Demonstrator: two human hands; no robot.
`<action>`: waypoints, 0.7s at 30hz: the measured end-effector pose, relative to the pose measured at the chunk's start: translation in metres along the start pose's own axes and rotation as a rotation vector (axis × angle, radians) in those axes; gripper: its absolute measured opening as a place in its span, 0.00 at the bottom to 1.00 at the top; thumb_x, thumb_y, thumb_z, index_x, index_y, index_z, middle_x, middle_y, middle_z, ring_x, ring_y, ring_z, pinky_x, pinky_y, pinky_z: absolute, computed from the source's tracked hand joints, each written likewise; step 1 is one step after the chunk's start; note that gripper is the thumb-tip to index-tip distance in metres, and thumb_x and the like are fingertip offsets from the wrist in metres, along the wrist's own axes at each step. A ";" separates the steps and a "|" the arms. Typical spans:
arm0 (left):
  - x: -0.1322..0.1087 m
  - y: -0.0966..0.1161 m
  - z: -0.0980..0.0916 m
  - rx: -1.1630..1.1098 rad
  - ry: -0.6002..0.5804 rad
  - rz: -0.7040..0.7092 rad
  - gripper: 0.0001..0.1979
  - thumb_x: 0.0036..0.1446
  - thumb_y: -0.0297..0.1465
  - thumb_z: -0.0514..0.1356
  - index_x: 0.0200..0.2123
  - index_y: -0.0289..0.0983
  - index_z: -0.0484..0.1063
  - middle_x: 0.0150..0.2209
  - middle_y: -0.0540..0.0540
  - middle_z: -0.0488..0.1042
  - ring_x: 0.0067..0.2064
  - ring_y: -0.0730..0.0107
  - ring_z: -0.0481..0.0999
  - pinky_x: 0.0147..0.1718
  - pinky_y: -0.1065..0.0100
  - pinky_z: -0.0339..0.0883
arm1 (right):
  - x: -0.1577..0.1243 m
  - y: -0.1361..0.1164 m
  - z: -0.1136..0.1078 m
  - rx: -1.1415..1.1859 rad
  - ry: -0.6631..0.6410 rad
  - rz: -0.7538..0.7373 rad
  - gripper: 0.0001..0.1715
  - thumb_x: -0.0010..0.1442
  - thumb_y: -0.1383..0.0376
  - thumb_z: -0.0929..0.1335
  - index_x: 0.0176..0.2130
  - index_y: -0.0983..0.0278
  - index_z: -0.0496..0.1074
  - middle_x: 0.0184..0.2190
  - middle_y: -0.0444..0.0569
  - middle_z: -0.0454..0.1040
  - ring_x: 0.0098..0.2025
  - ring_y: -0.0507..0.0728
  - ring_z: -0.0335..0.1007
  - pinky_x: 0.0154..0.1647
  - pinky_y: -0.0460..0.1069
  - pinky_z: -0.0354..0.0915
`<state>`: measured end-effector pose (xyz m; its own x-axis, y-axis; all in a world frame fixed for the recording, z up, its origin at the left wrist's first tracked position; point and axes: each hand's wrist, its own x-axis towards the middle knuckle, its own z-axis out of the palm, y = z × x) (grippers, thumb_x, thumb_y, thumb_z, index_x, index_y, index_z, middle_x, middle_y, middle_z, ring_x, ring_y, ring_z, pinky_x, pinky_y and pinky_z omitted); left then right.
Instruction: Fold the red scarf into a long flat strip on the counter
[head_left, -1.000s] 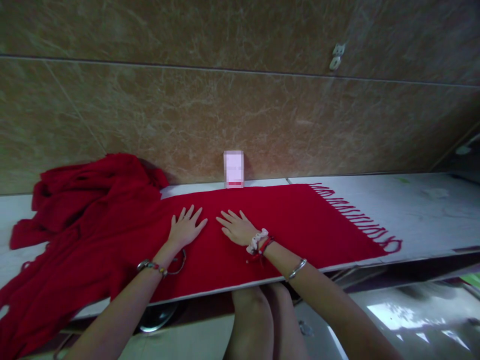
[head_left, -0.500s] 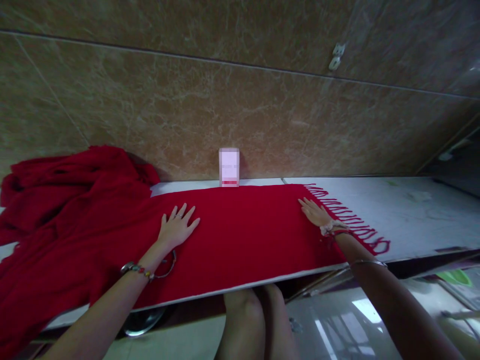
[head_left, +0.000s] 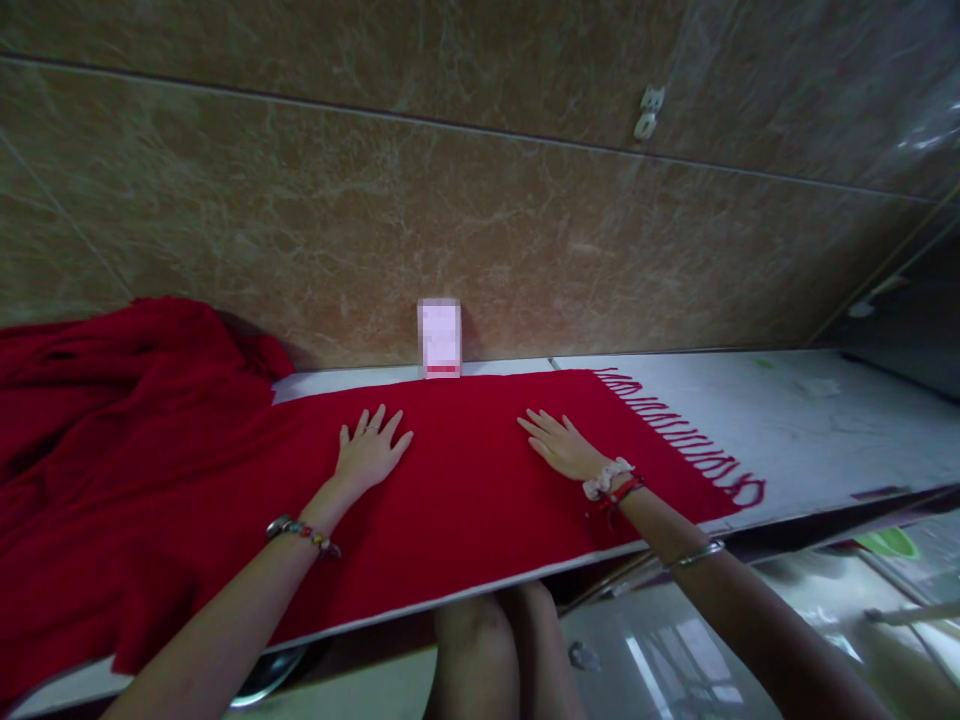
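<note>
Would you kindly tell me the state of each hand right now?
Left hand: open on the red cloth, holding nothing.
Right hand: open on the red cloth, holding nothing.

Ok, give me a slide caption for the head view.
Left hand and right hand lie palm-down on a fringed red cloth along a white counter.

The scarf [head_left: 469,480] is matt cloth — the floor [head_left: 622,640] smooth, glossy.

Beyond the fingers [head_left: 392,427], we see the wall [head_left: 300,230], a block [head_left: 441,338], pale and pixelated, at its foot and, higher right, a white fitting [head_left: 649,112]. Nearer us, well right of the fingers, we spot a green basin [head_left: 889,543].
</note>
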<state>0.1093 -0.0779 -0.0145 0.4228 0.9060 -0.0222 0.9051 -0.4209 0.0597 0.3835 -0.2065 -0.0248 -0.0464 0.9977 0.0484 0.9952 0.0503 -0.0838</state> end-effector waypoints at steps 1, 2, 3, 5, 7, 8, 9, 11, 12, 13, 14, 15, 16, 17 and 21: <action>0.000 0.000 0.001 0.010 0.000 0.000 0.28 0.58 0.44 0.38 0.60 0.40 0.49 0.62 0.42 0.45 0.62 0.52 0.43 0.54 0.46 0.44 | -0.002 0.006 0.000 -0.005 -0.016 0.022 0.27 0.62 0.58 0.50 0.60 0.57 0.50 0.62 0.48 0.47 0.62 0.60 0.39 0.57 0.65 0.43; 0.000 0.000 0.002 0.019 0.002 -0.003 0.28 0.59 0.43 0.38 0.60 0.40 0.49 0.62 0.42 0.45 0.62 0.53 0.43 0.54 0.46 0.44 | -0.003 0.012 0.000 -0.008 -0.032 0.056 0.27 0.62 0.58 0.50 0.60 0.57 0.49 0.62 0.48 0.47 0.62 0.60 0.39 0.57 0.65 0.43; -0.001 0.000 0.002 0.024 0.002 -0.006 0.27 0.59 0.43 0.38 0.60 0.40 0.49 0.62 0.43 0.45 0.62 0.53 0.43 0.54 0.46 0.44 | -0.004 0.020 -0.002 -0.011 -0.048 0.097 0.27 0.62 0.59 0.50 0.60 0.57 0.49 0.62 0.48 0.46 0.62 0.60 0.38 0.57 0.66 0.43; 0.000 0.001 0.001 0.025 -0.005 -0.015 0.27 0.59 0.43 0.38 0.59 0.41 0.49 0.62 0.43 0.45 0.62 0.52 0.44 0.54 0.44 0.44 | -0.003 0.031 -0.006 -0.016 -0.072 0.181 0.28 0.62 0.59 0.50 0.60 0.58 0.49 0.62 0.49 0.46 0.62 0.61 0.38 0.57 0.66 0.42; 0.003 0.003 0.000 0.015 -0.013 -0.021 0.27 0.59 0.44 0.39 0.59 0.41 0.50 0.62 0.41 0.45 0.61 0.49 0.44 0.53 0.42 0.45 | 0.004 0.031 -0.011 -0.004 -0.074 0.221 0.28 0.62 0.59 0.50 0.60 0.60 0.49 0.62 0.50 0.45 0.62 0.62 0.37 0.57 0.66 0.41; 0.005 0.004 -0.001 0.008 -0.012 -0.021 0.28 0.58 0.44 0.39 0.59 0.41 0.50 0.62 0.40 0.45 0.61 0.48 0.44 0.52 0.41 0.45 | 0.010 0.027 -0.013 0.012 -0.067 0.216 0.29 0.62 0.59 0.50 0.60 0.61 0.48 0.62 0.50 0.45 0.63 0.61 0.36 0.58 0.66 0.41; 0.008 0.006 -0.001 -0.001 -0.004 -0.019 0.28 0.58 0.45 0.38 0.59 0.41 0.50 0.62 0.40 0.45 0.61 0.47 0.44 0.52 0.41 0.45 | 0.017 0.019 -0.015 0.033 -0.058 0.192 0.29 0.62 0.58 0.50 0.60 0.61 0.48 0.62 0.50 0.44 0.63 0.61 0.36 0.58 0.65 0.41; 0.016 0.008 -0.003 -0.018 0.028 -0.016 0.28 0.58 0.45 0.38 0.59 0.41 0.50 0.62 0.39 0.45 0.61 0.46 0.44 0.52 0.41 0.45 | 0.036 -0.004 -0.017 0.072 -0.041 0.110 0.29 0.62 0.57 0.50 0.61 0.61 0.47 0.62 0.50 0.43 0.63 0.60 0.35 0.58 0.64 0.40; 0.020 0.008 -0.004 -0.023 0.046 -0.021 0.28 0.58 0.46 0.38 0.59 0.40 0.50 0.62 0.39 0.45 0.61 0.46 0.44 0.52 0.41 0.46 | 0.046 -0.017 -0.017 0.083 -0.036 0.060 0.29 0.62 0.57 0.50 0.61 0.61 0.47 0.62 0.49 0.43 0.63 0.60 0.34 0.58 0.64 0.40; 0.025 0.008 -0.004 -0.024 0.062 -0.030 0.29 0.58 0.46 0.38 0.59 0.40 0.50 0.62 0.39 0.45 0.61 0.46 0.44 0.52 0.42 0.46 | 0.057 -0.030 -0.016 0.089 -0.033 0.017 0.30 0.62 0.57 0.50 0.61 0.61 0.47 0.62 0.50 0.43 0.63 0.60 0.34 0.58 0.64 0.41; 0.030 0.008 -0.004 -0.020 0.069 -0.040 0.29 0.58 0.46 0.38 0.59 0.40 0.51 0.62 0.39 0.45 0.61 0.46 0.44 0.52 0.42 0.46 | 0.067 -0.043 -0.014 0.090 -0.032 -0.022 0.30 0.62 0.56 0.51 0.61 0.61 0.47 0.62 0.50 0.43 0.63 0.60 0.34 0.58 0.64 0.41; 0.034 0.006 -0.003 -0.012 0.065 -0.051 0.29 0.58 0.46 0.38 0.59 0.40 0.51 0.62 0.39 0.45 0.61 0.46 0.45 0.52 0.42 0.46 | 0.076 -0.054 -0.012 0.090 -0.034 -0.052 0.30 0.62 0.56 0.51 0.61 0.61 0.47 0.62 0.50 0.43 0.63 0.61 0.35 0.58 0.65 0.41; 0.038 0.005 -0.002 -0.005 0.050 -0.059 0.29 0.58 0.46 0.38 0.59 0.40 0.51 0.62 0.39 0.45 0.61 0.46 0.45 0.52 0.42 0.46 | 0.084 -0.064 -0.010 0.088 -0.038 -0.074 0.30 0.62 0.56 0.51 0.61 0.62 0.47 0.62 0.50 0.43 0.63 0.61 0.35 0.58 0.65 0.41; 0.041 0.003 -0.001 0.002 0.031 -0.064 0.29 0.58 0.47 0.38 0.59 0.40 0.50 0.62 0.40 0.45 0.61 0.47 0.44 0.53 0.43 0.46 | 0.090 -0.071 -0.007 0.084 -0.043 -0.089 0.30 0.62 0.56 0.51 0.61 0.62 0.48 0.62 0.51 0.43 0.63 0.62 0.36 0.58 0.65 0.41; 0.046 -0.002 0.006 0.010 0.011 -0.064 0.30 0.57 0.47 0.37 0.60 0.41 0.48 0.62 0.42 0.43 0.62 0.50 0.43 0.55 0.46 0.44 | 0.102 -0.073 0.003 0.055 -0.050 -0.096 0.29 0.62 0.57 0.51 0.60 0.61 0.49 0.62 0.50 0.46 0.62 0.61 0.38 0.58 0.65 0.41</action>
<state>0.1267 -0.0359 -0.0215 0.3635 0.9315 -0.0146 0.9307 -0.3625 0.0486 0.3062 -0.1080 -0.0170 -0.1472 0.9891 0.0089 0.9798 0.1471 -0.1352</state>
